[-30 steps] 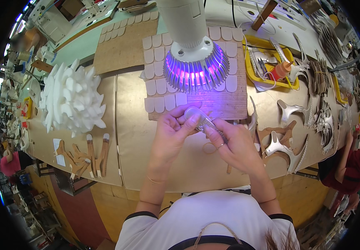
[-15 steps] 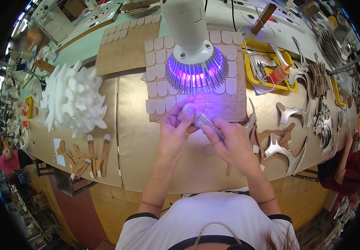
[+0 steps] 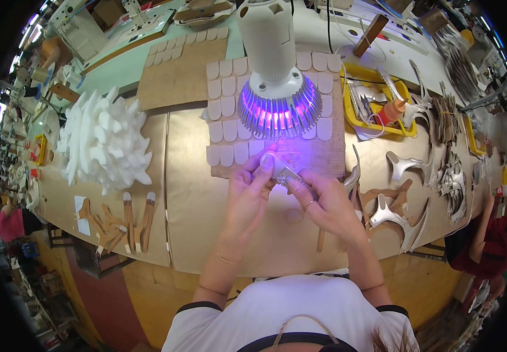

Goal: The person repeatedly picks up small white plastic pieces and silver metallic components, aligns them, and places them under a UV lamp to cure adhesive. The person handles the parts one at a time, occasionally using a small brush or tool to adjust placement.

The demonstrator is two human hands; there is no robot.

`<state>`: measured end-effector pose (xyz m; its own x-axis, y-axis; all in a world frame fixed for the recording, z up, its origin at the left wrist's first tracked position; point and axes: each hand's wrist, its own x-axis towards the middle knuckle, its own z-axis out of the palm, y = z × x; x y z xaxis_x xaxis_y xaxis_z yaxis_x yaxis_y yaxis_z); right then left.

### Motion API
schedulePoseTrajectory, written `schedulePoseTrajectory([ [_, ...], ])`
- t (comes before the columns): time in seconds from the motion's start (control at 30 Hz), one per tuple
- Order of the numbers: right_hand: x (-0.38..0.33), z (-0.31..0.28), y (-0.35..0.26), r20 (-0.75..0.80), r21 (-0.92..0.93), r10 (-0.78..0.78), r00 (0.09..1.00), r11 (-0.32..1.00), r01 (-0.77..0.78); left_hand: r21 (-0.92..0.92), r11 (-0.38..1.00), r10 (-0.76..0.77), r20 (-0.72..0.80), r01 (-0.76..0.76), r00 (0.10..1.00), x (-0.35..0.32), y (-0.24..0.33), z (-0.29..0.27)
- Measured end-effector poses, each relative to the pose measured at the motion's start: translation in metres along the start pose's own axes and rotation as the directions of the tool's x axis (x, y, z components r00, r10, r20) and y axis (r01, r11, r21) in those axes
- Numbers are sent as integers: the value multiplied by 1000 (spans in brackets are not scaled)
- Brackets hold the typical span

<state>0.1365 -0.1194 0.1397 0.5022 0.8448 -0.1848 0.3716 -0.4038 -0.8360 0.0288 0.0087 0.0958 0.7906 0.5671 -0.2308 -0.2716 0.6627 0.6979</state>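
Observation:
My left hand (image 3: 252, 189) and my right hand (image 3: 322, 202) meet over the brown bench, both pinching a small pale, shield-shaped piece (image 3: 267, 161) with a silvery strip (image 3: 285, 172) laid against it. They hold it just under a white lamp (image 3: 272, 76) that shines violet light downward. Below the lamp lies a cardboard sheet (image 3: 312, 154) with rows of several similar pale pieces (image 3: 225, 111) around its edges.
A heap of white foam shapes (image 3: 103, 141) sits at the left. Brown and white strips (image 3: 130, 214) lie near the front left edge. A yellow tray (image 3: 382, 105) with an orange-capped bottle (image 3: 393, 110) and silvery curved parts (image 3: 403, 214) lie at the right. Another person (image 3: 485, 240) sits at the far right.
Both hands have moved up and away from me, carrying the small piece closer under the violet lamp. The rest of the bench looks unchanged.

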Motion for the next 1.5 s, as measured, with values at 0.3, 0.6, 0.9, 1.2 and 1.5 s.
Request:
schedulePoseTrajectory([
  [0.3, 0, 3, 11, -25, -44, -52, 998, 998, 51, 160, 987, -11, 7, 10, 1000, -3, -9, 9],
  [0.6, -14, -2, 14, -128, -403, -305, 944, 885, 231, 64, 984, 164, 28, -166, 986, -11, -12, -5],
  [0.9, -80, -55, 9, -378, 77, -447, 811, 858, 508, 221, 965, 115, 133, -142, 984, -14, -49, -41],
  [1.2, -129, -151, 65, -851, 517, -168, 498, -101, 850, 929, -187, 171, 351, -319, 921, -51, -126, -40],
  [1.5, -169, -190, 87, -965, -13, -230, 128, 527, 850, 926, -228, 203, 349, -303, 915, -47, -137, -32],
])
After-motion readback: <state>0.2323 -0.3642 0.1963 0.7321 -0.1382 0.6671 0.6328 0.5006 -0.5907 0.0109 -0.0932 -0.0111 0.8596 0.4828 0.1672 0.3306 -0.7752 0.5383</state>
